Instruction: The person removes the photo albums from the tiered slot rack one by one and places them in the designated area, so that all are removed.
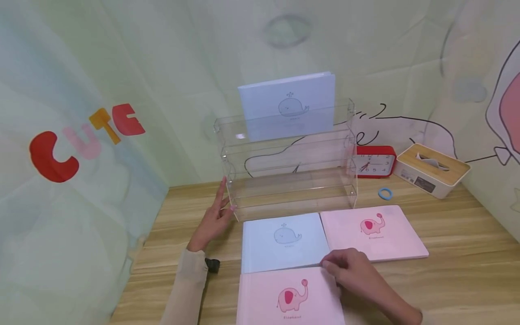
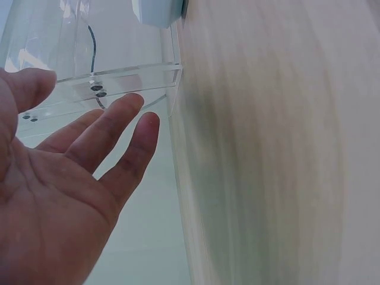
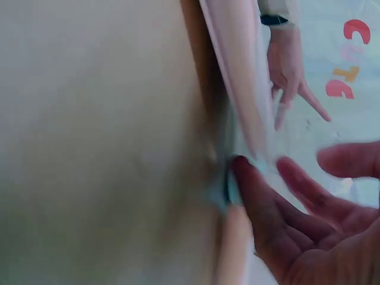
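Observation:
Beside the left end of a clear acrylic rack (image 1: 290, 178), my left hand (image 1: 211, 225) has its fingers spread; in the left wrist view the palm (image 2: 59, 202) faces the rack's side panel (image 2: 124, 77). My right hand (image 1: 357, 275) touches the lower right corner of a blue whale book (image 1: 284, 241) lying on the table. In the right wrist view a fingertip (image 3: 242, 166) meets the blue corner, thumb apart. Pink elephant books lie below (image 1: 292, 293) and to the right (image 1: 375, 232). Another whale book (image 1: 288, 108) stands in the rack's top tier.
A red clock (image 1: 375, 161) and a tissue box (image 1: 432, 169) stand right of the rack, with a blue ring (image 1: 385, 194) in front of them. A printed curtain hangs behind the wooden table (image 1: 459, 243), and coloured letters (image 1: 53, 158) are on its left part.

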Available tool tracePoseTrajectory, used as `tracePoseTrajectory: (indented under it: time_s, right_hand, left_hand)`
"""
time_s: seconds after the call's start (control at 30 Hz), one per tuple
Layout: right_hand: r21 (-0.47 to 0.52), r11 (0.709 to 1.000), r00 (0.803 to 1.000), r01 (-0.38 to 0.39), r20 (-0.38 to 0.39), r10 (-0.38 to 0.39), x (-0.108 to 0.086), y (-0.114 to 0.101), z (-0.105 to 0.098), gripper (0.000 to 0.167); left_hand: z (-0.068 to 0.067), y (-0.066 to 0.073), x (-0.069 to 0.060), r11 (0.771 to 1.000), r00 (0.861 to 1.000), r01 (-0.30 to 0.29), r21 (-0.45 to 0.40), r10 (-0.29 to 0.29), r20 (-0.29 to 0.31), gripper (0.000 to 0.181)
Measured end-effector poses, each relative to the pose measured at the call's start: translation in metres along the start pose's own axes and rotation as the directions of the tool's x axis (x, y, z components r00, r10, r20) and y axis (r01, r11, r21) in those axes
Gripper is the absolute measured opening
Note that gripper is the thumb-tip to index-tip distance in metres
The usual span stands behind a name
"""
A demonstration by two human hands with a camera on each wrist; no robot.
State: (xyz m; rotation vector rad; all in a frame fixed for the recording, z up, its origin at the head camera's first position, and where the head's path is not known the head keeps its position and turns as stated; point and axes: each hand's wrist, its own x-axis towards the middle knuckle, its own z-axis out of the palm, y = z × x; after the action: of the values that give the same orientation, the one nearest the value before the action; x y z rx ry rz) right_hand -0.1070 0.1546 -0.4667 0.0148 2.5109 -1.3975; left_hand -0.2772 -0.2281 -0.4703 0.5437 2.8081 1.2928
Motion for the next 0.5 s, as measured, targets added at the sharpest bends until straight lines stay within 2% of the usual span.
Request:
tracePoseTrajectory:
  time_s: [0.17,0.33,0.5]
  right_hand:
    - [-0.140,0.989,0.999,0.046,0.013,-0.044,0.000,-0.006,-0.016,0.014]
    - [-0.161,0.982,0.995,0.103,0.013,-0.102,0.004,-0.016,-0.037,0.018]
    - [-0.171,0.960,0.974,0.223,0.007,-0.225,0.013,-0.023,-0.058,0.024]
  left_hand:
    - [0.000,0.001,-0.001,1.000,1.000,0.016,-0.011,-0.016,0.002,0.088]
    - [0.000,0.002,-0.002,1.000,1.000,0.026,-0.009,-0.026,0.000,0.088]
    - [0.000,0.002,-0.002,1.000,1.000,0.027,-0.005,-0.027,-0.001,0.088]
